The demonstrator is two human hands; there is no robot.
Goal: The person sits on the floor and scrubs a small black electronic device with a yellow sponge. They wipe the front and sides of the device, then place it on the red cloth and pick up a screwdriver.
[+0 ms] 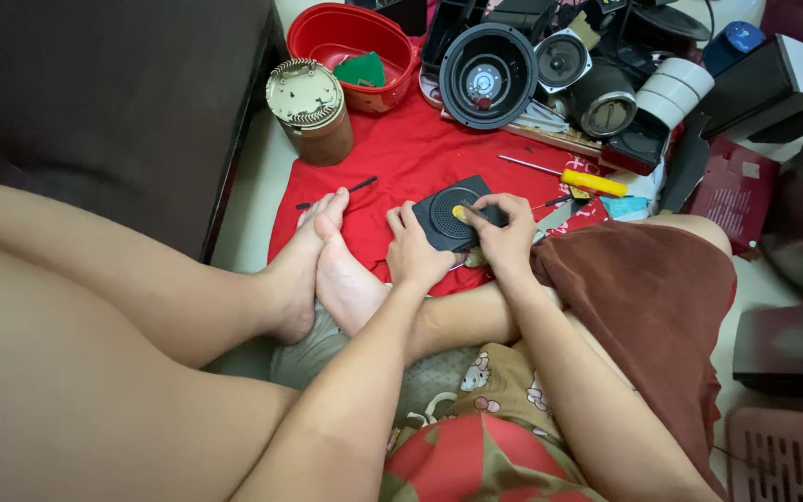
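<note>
A small black speaker unit [451,216] with a round grille rests on the red cloth [401,158] between both hands. The left hand [414,249] grips its left edge, while the right hand [502,232] pinches a yellow-tipped tool [460,213] against the grille.

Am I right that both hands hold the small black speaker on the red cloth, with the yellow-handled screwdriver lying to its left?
Not quite. In the head view the yellow-handled screwdriver lies to the right of the small black speaker, not the left. Left hand and right hand do hold it over the red cloth.
</note>
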